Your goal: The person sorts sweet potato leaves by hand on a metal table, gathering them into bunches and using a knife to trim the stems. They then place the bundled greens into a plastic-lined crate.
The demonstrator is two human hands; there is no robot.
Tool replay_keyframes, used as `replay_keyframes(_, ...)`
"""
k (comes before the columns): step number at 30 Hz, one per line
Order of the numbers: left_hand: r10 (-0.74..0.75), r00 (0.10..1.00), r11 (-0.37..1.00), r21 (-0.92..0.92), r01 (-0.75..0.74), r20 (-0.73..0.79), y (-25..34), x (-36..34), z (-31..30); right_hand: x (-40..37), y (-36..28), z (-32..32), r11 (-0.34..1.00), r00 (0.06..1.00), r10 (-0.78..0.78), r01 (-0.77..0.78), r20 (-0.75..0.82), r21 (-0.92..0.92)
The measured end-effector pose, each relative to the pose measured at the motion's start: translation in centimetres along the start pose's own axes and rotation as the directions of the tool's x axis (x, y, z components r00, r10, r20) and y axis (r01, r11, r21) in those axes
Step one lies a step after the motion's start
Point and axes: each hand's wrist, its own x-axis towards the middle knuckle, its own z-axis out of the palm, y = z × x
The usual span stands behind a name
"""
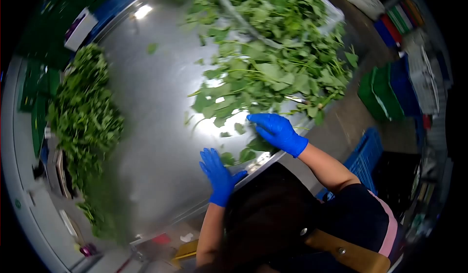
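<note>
While holding left hand [217, 175] spread above near side of metal table [156, 141], have right hand [279, 131] over loose leaves [247, 154], cannot tell whether pinching any. See leafy greens [278, 73] heaped at far right.

A black crate [397, 175] stands just beside the blue mesh crate [366, 148]; a green plastic crate [382, 95] stands beyond it.
</note>
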Motion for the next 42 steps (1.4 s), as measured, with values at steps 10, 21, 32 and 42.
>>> replay_keyframes(10,0.079,0.993,0.995,0.069,-0.073,-0.093,11.4,9.8,4.8,-6.4,13.3,-13.2,0.916,0.899,0.266,-0.348,-0.349,-0.198)
replay_keyframes(21,0.157,0.981,0.978,0.154,-0.138,-0.118,8.7,12.6,1.0,-5.8,15.5,-9.4,0.821,0.940,0.327,-0.334,-0.099,-0.463)
replay_keyframes(32,0.215,0.931,0.953,-0.145,-0.266,-0.295,-0.3,20.1,-5.1,-4.2,12.2,-14.4,0.842,0.833,0.539,-0.535,0.129,-0.066)
replay_keyframes(42,0.439,0.896,0.896,-0.108,-0.430,0.072,0.9,18.1,-2.1,-4.4,21.3,-19.1,0.690,0.467,0.724,-0.514,-0.508,0.510)
